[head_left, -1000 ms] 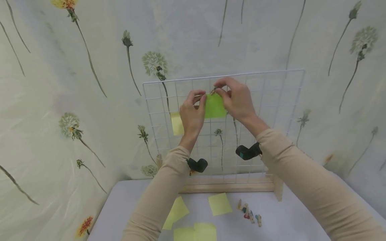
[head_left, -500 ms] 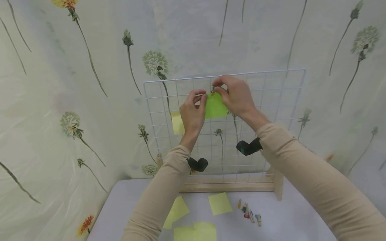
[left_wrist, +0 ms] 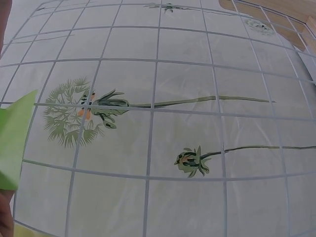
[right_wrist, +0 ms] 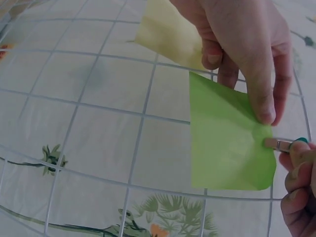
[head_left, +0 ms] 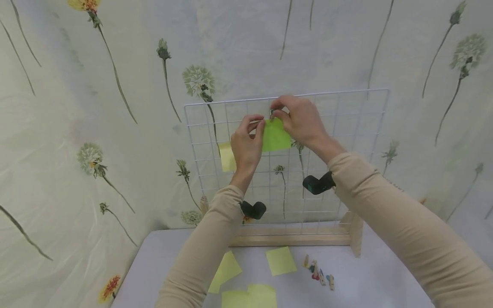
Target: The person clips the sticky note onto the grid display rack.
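Observation:
A bright green sticky note (head_left: 277,136) lies against the upper part of a white wire grid (head_left: 346,93). My left hand (head_left: 247,143) pinches its upper left corner between thumb and fingers. At the note's top edge, my right hand (head_left: 302,122) pinches a small wooden clothespin (right_wrist: 278,144) with a teal-green decoration. In the right wrist view the pin's tip overlaps the paper's edge; whether it grips the wire too, I cannot tell. Only a corner of the green note (left_wrist: 15,143) and bits of the hand show in the left wrist view.
A pale yellow note (head_left: 227,157) hangs on the grid, partly behind my left hand. The grid stands in a wooden base (head_left: 292,239) on a white table (head_left: 377,278). Several yellow notes (head_left: 281,261) and small clothespins (head_left: 319,273) lie in front. A flower-printed curtain (head_left: 135,171) hangs behind.
My right hand has shifted slightly left and up with the clothespin, and its forearm has risen a little. The left hand keeps its pinch on the green note, almost still.

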{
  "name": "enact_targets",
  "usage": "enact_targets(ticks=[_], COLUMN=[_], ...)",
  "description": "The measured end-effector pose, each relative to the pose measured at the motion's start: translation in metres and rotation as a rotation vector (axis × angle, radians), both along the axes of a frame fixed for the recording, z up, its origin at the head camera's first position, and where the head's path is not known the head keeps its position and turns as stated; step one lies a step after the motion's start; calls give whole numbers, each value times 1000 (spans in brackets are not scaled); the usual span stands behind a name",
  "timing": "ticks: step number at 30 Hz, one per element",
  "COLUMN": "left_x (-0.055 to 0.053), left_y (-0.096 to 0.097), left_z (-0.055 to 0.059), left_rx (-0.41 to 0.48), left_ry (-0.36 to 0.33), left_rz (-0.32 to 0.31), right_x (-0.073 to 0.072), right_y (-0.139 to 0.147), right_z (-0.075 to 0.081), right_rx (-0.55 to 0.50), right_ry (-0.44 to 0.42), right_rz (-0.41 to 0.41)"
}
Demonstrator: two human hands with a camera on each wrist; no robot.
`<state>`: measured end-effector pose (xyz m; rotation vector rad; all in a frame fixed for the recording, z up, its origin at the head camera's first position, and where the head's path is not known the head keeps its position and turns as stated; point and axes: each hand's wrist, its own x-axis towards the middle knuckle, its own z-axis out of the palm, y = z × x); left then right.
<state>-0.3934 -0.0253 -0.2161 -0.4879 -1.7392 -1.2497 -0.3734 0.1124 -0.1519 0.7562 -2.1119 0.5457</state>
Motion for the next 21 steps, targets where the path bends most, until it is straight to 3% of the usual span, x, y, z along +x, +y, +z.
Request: enact_targets(ticks=[12, 21], left_x=[1, 2], left_y=[-1, -1], left_z=[-1, 0], left_rx=[-1, -9], left_ry=[-16, -11], left_rz=[-8, -10], right_x=[2, 0], right_y=[0, 0], right_z=[-1, -1], right_rx=[9, -2], right_ry=[-58, -50], right_rz=[-4, -3])
